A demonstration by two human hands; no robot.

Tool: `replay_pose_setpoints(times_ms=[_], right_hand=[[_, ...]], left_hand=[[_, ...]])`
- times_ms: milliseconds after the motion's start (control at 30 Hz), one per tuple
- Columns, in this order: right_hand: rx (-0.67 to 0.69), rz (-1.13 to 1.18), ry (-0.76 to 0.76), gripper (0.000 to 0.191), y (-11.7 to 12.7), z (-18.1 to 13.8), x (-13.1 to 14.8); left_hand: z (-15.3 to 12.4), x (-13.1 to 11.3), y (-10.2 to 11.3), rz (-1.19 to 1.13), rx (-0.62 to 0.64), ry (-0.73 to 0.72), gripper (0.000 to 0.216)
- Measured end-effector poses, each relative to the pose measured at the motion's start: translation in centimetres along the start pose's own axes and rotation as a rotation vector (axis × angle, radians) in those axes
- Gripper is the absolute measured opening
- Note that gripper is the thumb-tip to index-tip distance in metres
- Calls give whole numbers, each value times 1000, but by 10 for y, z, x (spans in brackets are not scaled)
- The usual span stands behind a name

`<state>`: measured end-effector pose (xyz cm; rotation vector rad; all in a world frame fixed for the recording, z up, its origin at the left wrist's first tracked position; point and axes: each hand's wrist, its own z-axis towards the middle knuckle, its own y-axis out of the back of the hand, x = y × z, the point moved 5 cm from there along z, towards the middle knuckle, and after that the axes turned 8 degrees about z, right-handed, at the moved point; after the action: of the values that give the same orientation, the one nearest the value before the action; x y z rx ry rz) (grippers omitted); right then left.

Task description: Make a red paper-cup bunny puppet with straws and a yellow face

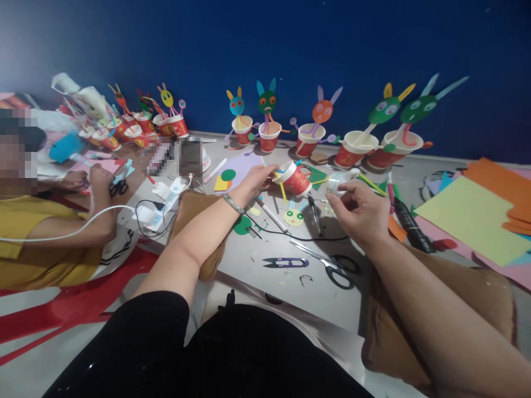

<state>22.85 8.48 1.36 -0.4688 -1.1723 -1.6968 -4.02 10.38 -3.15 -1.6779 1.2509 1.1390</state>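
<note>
My left hand [260, 182] is closed on a red paper cup [296, 179], tipped on its side with its white rim toward the hand. Yellow and blue paper strips stick out of the cup. A roll of clear tape [333, 182] sits between the thumb and fingers of my right hand [367, 213], just right of the cup. Below the cup lies a pale yellow paper face [293, 217] with green eyes and blue ears. Beside it are a black pen [315, 216] and a white marker [272, 215]. Nearer me rest scissors [332, 265] and purple thread snips [286, 263].
Several cups with paper rabbit figures, one orange-headed [322, 111], stand along the blue wall [290, 44]. Coloured paper sheets [468, 213] lie at right near a thick black marker [412, 226]. At left are a power strip [166, 199] with cables and another person [50, 237] working.
</note>
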Motion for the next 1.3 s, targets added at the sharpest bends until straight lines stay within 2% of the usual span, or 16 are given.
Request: replay_pose_setpoints(times_ms=[200, 367, 533, 633, 733, 800, 867, 933, 1000, 1100, 1300], right_hand=[[36, -5, 30, 22, -3, -5, 6], [72, -37, 36, 20, -6, -9, 9], [74, -102, 102, 17, -6, -12, 5], [83, -154, 211, 19, -8, -14, 0], [92, -236, 367, 21, -12, -17, -4], [115, -287, 454, 22, -16, -19, -6], [150, -319, 495, 23, -19, -21, -6], [184, -331, 517, 25, -22, -23, -5], [208, -337, 536, 26, -23, -24, -3], [218, -353, 562, 26, -24, -24, 0], [243, -249, 512, 22, -23, -24, 0]], left_hand=[[1, -4, 5, -3, -59, -3, 16], [-6, -10, 3, -35, -32, 3, 12], [-8, -15, 9, 21, -96, -31, 13], [-1, -19, 16, 164, -162, -190, 9], [-1, -31, 20, 393, -233, -525, 9], [-7, -37, 11, 492, -135, -748, 12], [-17, -38, -3, 521, 96, -899, 27], [-27, -35, -17, 513, 321, -968, 39], [-34, -33, -25, 494, 445, -985, 42], [-38, -31, -29, 467, 488, -987, 41], [-44, -33, -28, 510, 437, -1031, 38]])
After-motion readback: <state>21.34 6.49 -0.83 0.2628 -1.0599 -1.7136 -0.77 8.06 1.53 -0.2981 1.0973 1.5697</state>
